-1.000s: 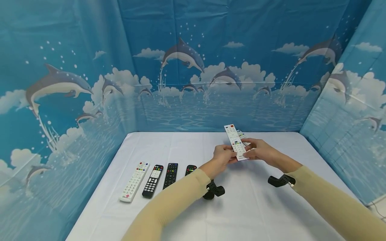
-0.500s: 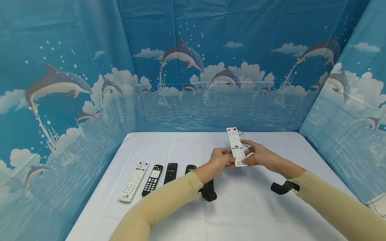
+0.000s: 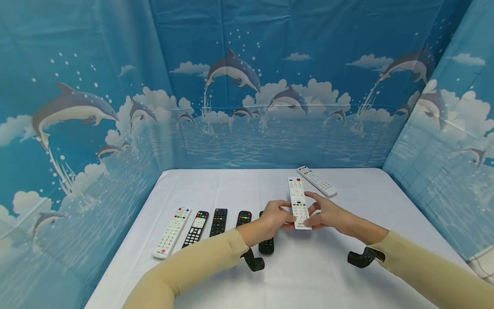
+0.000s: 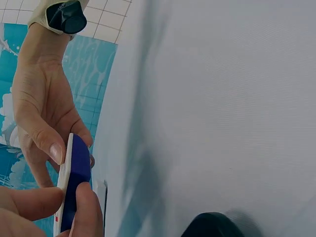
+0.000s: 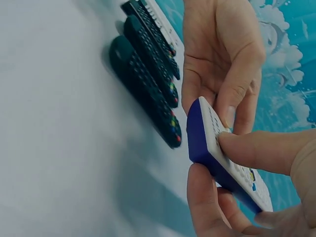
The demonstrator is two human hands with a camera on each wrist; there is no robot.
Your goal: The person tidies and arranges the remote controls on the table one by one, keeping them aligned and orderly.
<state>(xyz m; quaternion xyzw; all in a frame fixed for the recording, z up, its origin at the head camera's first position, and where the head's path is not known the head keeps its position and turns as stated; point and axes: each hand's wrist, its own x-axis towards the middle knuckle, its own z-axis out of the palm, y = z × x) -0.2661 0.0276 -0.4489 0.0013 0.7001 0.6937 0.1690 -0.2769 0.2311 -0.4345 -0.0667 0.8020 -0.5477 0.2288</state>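
Observation:
A white remote control (image 3: 297, 198) with a blue underside is held by both hands over the table, its far end pointing toward the back. On its left edge, near the lower end, my left hand (image 3: 273, 218) pinches it between thumb and fingers. From the opposite edge my right hand (image 3: 328, 212) grips it the same way. Seen in the right wrist view, the right thumb (image 5: 261, 150) presses on the button face and fingers support the blue side. The left wrist view shows the remote (image 4: 74, 168) edge-on between the hands.
Another white remote (image 3: 317, 182) lies slanted at the back of the white-covered table (image 3: 359, 193). To the left lie a white remote (image 3: 172, 234) and several black remotes (image 3: 218, 221) in a row, some partly hidden by the left arm. A dolphin-print curtain (image 3: 247, 141) surrounds the table.
Both hands have brought the white remote nearer to the body and turned it straighter. The white remote behind is now fully uncovered, and more of the rightmost black remote shows.

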